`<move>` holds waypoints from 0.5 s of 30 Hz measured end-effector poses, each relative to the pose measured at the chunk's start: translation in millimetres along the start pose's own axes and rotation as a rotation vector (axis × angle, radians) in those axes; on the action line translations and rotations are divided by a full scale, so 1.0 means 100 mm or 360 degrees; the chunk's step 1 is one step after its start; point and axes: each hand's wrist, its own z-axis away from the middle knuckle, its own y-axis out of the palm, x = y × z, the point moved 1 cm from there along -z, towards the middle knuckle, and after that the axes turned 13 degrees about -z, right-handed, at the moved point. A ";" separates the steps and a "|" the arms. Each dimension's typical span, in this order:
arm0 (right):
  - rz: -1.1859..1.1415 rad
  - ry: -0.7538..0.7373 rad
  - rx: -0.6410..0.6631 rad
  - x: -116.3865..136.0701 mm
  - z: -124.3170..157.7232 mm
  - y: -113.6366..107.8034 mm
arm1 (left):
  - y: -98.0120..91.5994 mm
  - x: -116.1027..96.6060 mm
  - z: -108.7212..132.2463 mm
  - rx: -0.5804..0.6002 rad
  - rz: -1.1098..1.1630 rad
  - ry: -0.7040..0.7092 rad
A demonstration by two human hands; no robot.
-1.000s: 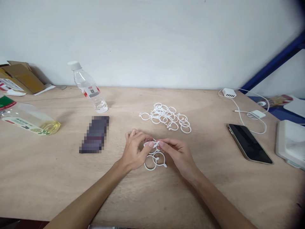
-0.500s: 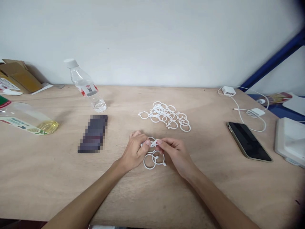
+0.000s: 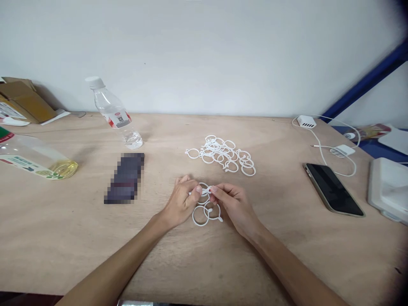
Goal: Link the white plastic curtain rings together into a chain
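Observation:
My left hand (image 3: 184,199) is closed, its thumb and fingers pinching a white plastic ring (image 3: 205,192). On the other side, my right hand (image 3: 230,203) pinches the ring's small end tab between thumb and forefinger. The curled fingers hide part of the ring. Close below both hands, linked or overlapping white rings (image 3: 200,225) with small tabs lie on the table; I cannot tell whether they are joined to the held one. Farther back sits a loose pile of several similar white rings (image 3: 219,149).
On the wooden table (image 3: 172,259), a water bottle (image 3: 117,119) and a blurred dark object (image 3: 125,178) stand left, with an oil bottle (image 3: 38,159) beyond. To the right are a phone (image 3: 333,189), a charger (image 3: 306,122) with cable, and a white case (image 3: 389,187).
Both hands stay almost in place. The held ring has turned slightly between the fingers. The rest of the table looks the same.

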 end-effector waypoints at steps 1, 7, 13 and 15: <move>0.0036 -0.0005 0.0002 0.02 0.00 0.00 | 0.00 0.00 0.00 0.0006 0.0002 -0.0005; 0.0971 -0.0681 -0.0364 0.13 -0.19 -0.32 | 0.01 0.01 -0.01 0.0025 -0.0002 -0.0002; 0.1806 -0.0895 -0.0384 0.04 -0.44 -0.64 | 0.00 0.01 -0.01 -0.0014 0.0006 0.0012; 0.1841 -0.0941 -0.0367 0.02 -0.44 -0.65 | 0.00 0.01 -0.02 -0.0017 0.0007 0.0010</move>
